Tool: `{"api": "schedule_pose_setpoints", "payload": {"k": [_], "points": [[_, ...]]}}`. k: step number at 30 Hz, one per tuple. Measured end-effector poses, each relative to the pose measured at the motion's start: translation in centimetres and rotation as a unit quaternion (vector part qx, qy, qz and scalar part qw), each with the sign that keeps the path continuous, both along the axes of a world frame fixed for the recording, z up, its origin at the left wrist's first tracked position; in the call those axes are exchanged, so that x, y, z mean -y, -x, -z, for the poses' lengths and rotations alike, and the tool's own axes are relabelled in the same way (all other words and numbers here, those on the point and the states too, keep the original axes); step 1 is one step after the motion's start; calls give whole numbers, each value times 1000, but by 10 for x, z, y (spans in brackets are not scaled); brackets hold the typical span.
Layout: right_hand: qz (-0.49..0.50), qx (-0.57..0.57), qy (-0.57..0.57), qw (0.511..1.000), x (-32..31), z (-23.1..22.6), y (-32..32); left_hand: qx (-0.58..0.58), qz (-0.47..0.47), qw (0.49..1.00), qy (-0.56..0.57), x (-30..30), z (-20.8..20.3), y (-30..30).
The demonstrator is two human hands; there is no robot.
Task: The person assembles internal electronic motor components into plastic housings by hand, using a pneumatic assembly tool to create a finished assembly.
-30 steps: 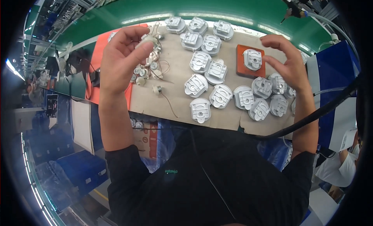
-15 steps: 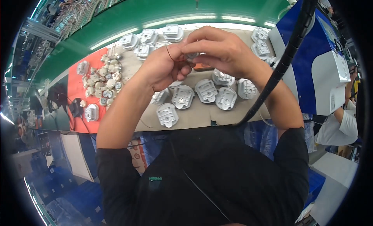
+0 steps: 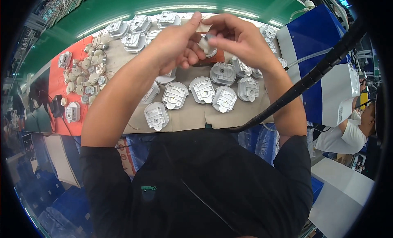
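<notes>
Above the middle of the table my left hand (image 3: 175, 44) has its fingers curled round a small white round part with a grey end (image 3: 206, 44), which is blurred. Its thumb points up. From the other side my right hand (image 3: 242, 40) closes on the same part, thumb against the grey end and index fingertip close to my left thumb. Below the part, an orange-brown block (image 3: 220, 57) shows between my hands. Several white plastic housings (image 3: 202, 90) lie on the brown mat nearer to me, and more white housings (image 3: 140, 23) stand at the far left.
A pile of small cream round parts with wires (image 3: 88, 72) lies on an orange sheet (image 3: 57, 80) at left. To the right stands a blue and white machine (image 3: 313, 53). A black ribbed hose (image 3: 294, 90) crosses over my right forearm. Another person (image 3: 348, 131) sits beyond the machine.
The view has shifted, so the table appears further left. My hands have parted slightly; my left thumb now sticks up, and the small part shows more plainly between them.
</notes>
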State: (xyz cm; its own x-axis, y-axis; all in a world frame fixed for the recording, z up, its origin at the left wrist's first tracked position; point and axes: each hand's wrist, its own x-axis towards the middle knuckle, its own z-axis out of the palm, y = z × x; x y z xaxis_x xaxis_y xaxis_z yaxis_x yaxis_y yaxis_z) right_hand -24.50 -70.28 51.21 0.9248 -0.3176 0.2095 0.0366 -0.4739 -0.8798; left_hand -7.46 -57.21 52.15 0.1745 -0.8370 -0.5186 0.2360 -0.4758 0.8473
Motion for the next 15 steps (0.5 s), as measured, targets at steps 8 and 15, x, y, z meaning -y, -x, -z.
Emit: {"api": "schedule_pose_setpoints", "payload": {"k": [8, 15], "points": [[169, -90, -2, 981, 18, 19, -3, 431, 133, 877, 165, 4, 37, -24], [202, -132, 124, 963, 4, 26, -16, 506, 155, 831, 170, 20, 51, -18]]}}
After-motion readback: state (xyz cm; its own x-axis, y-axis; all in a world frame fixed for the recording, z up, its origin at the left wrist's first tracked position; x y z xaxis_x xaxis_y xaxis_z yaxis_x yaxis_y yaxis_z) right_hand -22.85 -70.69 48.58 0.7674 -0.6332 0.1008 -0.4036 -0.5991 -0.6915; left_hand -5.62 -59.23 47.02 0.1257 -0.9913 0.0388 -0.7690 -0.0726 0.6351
